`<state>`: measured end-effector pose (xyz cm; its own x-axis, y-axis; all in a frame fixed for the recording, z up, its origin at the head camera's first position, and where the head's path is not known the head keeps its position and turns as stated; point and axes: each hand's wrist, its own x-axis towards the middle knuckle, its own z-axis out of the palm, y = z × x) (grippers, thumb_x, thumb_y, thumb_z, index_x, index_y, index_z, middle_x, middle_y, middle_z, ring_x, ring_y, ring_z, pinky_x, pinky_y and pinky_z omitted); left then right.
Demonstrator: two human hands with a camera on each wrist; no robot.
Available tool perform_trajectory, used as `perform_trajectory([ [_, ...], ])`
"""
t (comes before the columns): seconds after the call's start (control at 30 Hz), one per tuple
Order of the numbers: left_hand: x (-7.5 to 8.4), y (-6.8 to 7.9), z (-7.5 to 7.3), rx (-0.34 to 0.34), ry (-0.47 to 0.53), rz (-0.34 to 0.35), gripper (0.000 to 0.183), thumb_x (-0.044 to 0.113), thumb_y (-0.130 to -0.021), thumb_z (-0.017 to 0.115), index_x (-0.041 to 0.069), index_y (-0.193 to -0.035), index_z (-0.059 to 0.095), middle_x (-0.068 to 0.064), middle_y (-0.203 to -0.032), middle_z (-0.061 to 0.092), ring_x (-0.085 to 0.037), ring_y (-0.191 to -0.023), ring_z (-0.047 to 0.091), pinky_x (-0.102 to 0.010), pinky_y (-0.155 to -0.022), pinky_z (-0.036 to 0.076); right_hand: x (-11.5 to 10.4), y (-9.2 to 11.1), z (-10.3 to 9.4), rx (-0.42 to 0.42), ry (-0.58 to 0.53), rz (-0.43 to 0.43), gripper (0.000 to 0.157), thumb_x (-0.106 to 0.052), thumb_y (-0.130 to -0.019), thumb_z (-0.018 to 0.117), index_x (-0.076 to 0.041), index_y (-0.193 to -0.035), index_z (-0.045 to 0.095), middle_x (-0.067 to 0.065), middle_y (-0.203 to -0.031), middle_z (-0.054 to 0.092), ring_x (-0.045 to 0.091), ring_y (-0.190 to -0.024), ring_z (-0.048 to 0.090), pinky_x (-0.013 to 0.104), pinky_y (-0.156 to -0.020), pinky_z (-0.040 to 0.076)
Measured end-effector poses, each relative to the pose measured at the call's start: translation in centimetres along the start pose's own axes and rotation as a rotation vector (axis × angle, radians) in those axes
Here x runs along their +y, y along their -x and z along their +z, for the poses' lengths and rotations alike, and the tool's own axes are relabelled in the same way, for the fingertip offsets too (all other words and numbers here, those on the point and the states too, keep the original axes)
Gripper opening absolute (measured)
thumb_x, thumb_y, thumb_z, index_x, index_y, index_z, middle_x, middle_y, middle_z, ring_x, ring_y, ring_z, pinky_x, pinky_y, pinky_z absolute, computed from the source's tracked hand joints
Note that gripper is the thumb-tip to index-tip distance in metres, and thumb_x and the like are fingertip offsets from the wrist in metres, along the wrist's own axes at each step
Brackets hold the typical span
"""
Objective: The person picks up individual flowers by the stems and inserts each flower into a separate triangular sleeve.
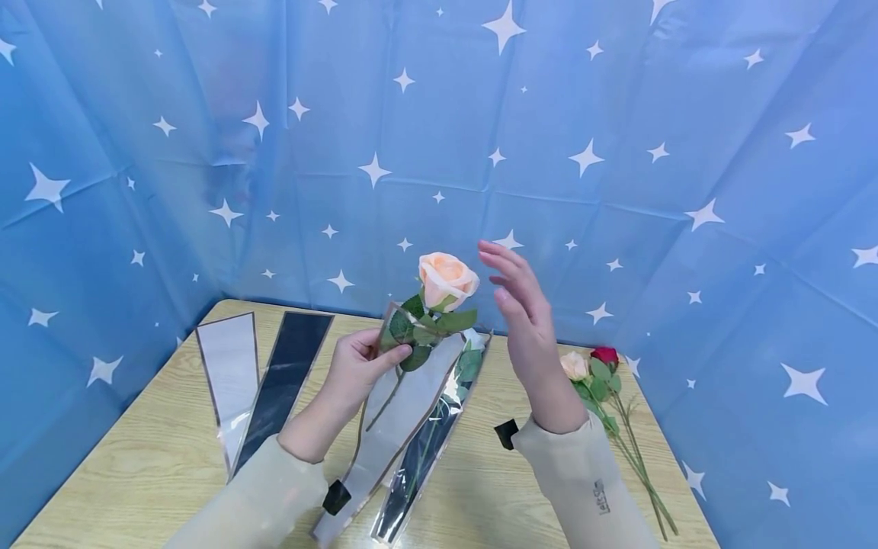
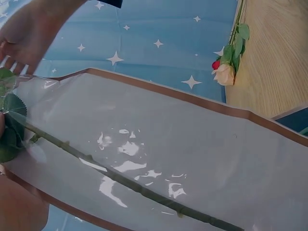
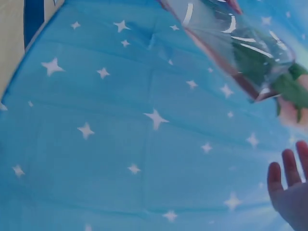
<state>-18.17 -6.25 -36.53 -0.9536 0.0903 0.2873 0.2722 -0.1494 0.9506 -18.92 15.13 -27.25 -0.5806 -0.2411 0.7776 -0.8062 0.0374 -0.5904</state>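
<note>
My left hand pinches the upper edge of a white, clear-fronted flower sleeve with brown borders, thumb in front near the leaves. A peach rose stands in the sleeve, its bloom above the opening and its green leaves at the mouth. In the left wrist view its stem runs down behind the shiny clear film. My right hand is raised just right of the bloom, apart from it, fingers extended and holding nothing. The right wrist view catches only part of the sleeve.
Below the held sleeve lies a black, clear-fronted sleeve with a flower inside. A white sleeve and another black sleeve lie at left. A loose peach rose and a red rose lie at right. A starred blue curtain surrounds the table.
</note>
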Motion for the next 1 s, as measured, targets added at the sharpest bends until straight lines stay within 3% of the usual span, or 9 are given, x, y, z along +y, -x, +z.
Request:
perform_trajectory([
  [0.1, 0.0, 0.0, 0.1, 0.004, -0.003, -0.01, 0.03, 0.009, -0.083, 0.072, -0.007, -0.108, 0.067, 0.008, -0.087, 0.071, -0.008, -0.077, 0.06, -0.023, -0.067, 0.051, -0.9, -0.2, 0.2, -0.068, 0.111, -0.099, 0.044, -0.008, -0.091, 0.036, 0.003, -0.13, 0.052, 0.014, -0.142, 0.045, 0.031, -0.135, 0.035, 0.042, -0.109, 0.029],
  [0.2, 0.2, 0.0, 0.1, 0.013, -0.013, -0.02, 0.031, 0.009, -0.082, 0.073, -0.006, -0.108, 0.067, 0.002, -0.089, 0.071, -0.009, -0.077, 0.062, -0.024, -0.068, 0.052, -1.3, -0.4, 0.4, -0.121, 0.184, -0.14, 0.043, -0.006, -0.091, 0.036, 0.003, -0.13, 0.053, 0.015, -0.142, 0.046, 0.03, -0.134, 0.037, 0.041, -0.11, 0.028],
  [0.37, 0.4, 0.0, 0.3, 0.014, -0.021, -0.026, 0.03, 0.009, -0.081, 0.074, -0.004, -0.108, 0.068, -0.002, -0.092, 0.072, -0.01, -0.08, 0.064, -0.026, -0.071, 0.053, -1.3, -0.5, 1.0, -0.171, 0.209, -0.154, 0.04, -0.005, -0.093, 0.038, 0.002, -0.129, 0.055, 0.015, -0.138, 0.05, 0.028, -0.13, 0.041, 0.038, -0.107, 0.032],
  [0.6, 0.7, 0.2, 0.4, 0.01, -0.04, -0.042, 0.031, 0.016, -0.081, 0.075, 0.001, -0.107, 0.07, 0.002, -0.086, 0.07, -0.011, -0.078, 0.062, -0.026, -0.072, 0.054, -1.4, -0.6, 1.5, -0.215, 0.247, -0.176, 0.04, -0.025, -0.101, 0.038, -0.003, -0.128, 0.058, 0.012, -0.135, 0.053, 0.025, -0.126, 0.045, 0.039, -0.103, 0.035],
  [0.73, 0.8, 0.2, 0.4, 0.013, -0.048, -0.052, 0.033, 0.02, -0.081, 0.075, 0.002, -0.109, 0.069, 0.002, -0.088, 0.07, -0.011, -0.078, 0.061, -0.026, -0.073, 0.053, -1.4, -0.6, 1.5, -0.227, 0.274, -0.182, 0.04, -0.026, -0.101, 0.038, -0.004, -0.127, 0.058, 0.011, -0.134, 0.054, 0.024, -0.124, 0.046, 0.038, -0.101, 0.036],
  [1.0, 0.9, 0.0, 0.5, 0.036, -0.076, 0.013, 0.027, 0.012, -0.082, 0.073, -0.001, -0.105, 0.07, 0.01, -0.077, 0.065, -0.011, -0.069, 0.046, -0.02, -0.058, 0.042, -1.4, -0.5, 1.9, -0.279, 0.313, -0.182, 0.039, -0.026, -0.101, 0.038, -0.006, -0.127, 0.06, 0.008, -0.134, 0.055, 0.023, -0.125, 0.046, 0.041, -0.104, 0.033],
])
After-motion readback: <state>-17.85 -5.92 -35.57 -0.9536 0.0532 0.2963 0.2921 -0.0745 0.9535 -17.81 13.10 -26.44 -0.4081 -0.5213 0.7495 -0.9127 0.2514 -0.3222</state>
